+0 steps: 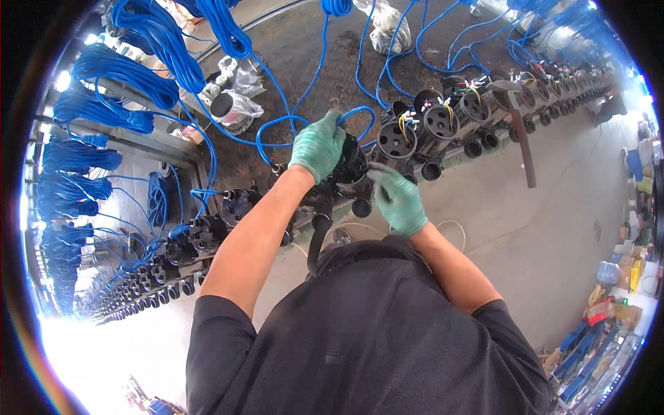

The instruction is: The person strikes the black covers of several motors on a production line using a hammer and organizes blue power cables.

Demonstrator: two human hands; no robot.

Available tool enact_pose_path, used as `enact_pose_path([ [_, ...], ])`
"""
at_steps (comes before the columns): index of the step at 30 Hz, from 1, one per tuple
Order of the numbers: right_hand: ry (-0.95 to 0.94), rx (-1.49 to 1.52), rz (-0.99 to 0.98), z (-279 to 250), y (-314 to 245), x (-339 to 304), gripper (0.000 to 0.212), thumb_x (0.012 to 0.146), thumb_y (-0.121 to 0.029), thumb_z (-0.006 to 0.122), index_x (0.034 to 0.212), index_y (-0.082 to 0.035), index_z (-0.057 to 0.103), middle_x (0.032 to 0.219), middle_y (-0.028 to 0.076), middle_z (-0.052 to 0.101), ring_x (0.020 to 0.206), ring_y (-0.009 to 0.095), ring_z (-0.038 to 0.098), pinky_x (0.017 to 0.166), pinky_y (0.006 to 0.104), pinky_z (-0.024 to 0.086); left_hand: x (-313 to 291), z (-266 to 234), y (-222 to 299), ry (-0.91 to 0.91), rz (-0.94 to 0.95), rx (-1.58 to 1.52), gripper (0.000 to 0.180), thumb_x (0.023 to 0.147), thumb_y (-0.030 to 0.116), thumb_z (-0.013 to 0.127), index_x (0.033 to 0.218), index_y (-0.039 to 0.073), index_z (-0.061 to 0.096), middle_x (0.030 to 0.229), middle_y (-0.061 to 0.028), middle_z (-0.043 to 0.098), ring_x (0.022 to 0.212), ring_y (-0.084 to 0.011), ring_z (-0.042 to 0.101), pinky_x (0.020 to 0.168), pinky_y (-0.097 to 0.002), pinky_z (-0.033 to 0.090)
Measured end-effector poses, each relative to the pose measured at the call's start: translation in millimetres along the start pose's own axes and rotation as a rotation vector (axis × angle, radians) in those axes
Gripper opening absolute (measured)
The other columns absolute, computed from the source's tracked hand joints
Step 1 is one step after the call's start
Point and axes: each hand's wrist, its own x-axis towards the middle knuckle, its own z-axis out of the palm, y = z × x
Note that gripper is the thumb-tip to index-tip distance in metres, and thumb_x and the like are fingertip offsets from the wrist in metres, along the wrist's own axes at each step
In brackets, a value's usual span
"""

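Observation:
My left hand point(319, 146), in a green knitted glove with bare forearm, is closed over the top of a black round cap point(351, 162) on a cylindrical housing in the row. A blue cable point(360, 113) loops up beside its fingertips and runs off to the left. My right hand point(400, 202), gloved the same way, is just right of that cap, its fingers loosely extended toward it. Those fingertips are slightly blurred, and nothing shows in them. Right of the cap stands an open black housing point(396, 141) with holes inside and coloured wires sticking out.
More open housings point(440, 122) with wires continue right; dark capped units point(181, 250) run left. A hammer point(520, 131) lies across the right row. Coiled blue cables point(124, 72) hang at left above the dark bench point(304, 62). Plastic bags point(238, 90) lie there. Boxes point(626, 270) line the far right.

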Motion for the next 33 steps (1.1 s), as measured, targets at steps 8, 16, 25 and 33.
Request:
enact_pose_path([
  [8,-0.352,0.443,0.430,-3.3,15.0,71.5,0.057,0.103,-0.034,0.065,0.150,-0.006,0.050,0.127,0.019,0.071,0.106,0.027,0.073,0.088,0.0371,0.057,-15.9,14.0,10.5,0.055,0.019,-0.028,0.019,0.101,0.014,0.057,0.119,0.009,0.059,0.093,-0.0232,0.071,0.089,-0.0463,0.068,0.076,-0.0531,0.052],
  [16,-0.749,0.284,0.473,-25.1,-2.0,115.9,0.059,0.100,-0.035,0.069,0.146,-0.001,0.054,0.122,0.015,0.073,0.106,0.021,0.069,0.094,0.0359,0.056,-16.8,27.4,1.7,0.075,-0.128,-0.199,0.021,0.103,0.020,0.058,0.118,0.006,0.059,0.096,-0.0264,0.070,0.092,-0.0466,0.067,0.081,-0.0510,0.052],
  [25,-0.695,0.468,0.470,-28.5,5.8,105.8,0.056,0.098,-0.029,0.072,0.142,0.002,0.057,0.123,0.015,0.073,0.107,0.019,0.068,0.096,0.0351,0.054,-18.6,29.4,13.1,0.013,-0.377,-0.187,0.040,0.104,0.039,0.057,0.106,0.000,0.067,0.096,-0.0281,0.071,0.092,-0.0465,0.067,0.083,-0.0496,0.052],
  [33,-0.685,0.436,0.462,-22.9,5.3,110.2,0.056,0.096,-0.026,0.074,0.141,0.003,0.057,0.124,0.017,0.073,0.111,0.023,0.070,0.100,0.0361,0.052,-16.1,33.2,5.3,0.024,-0.314,-0.276,0.037,0.104,0.037,0.059,0.104,0.001,0.067,0.090,-0.0265,0.071,0.084,-0.0458,0.067,0.078,-0.0485,0.053],
])
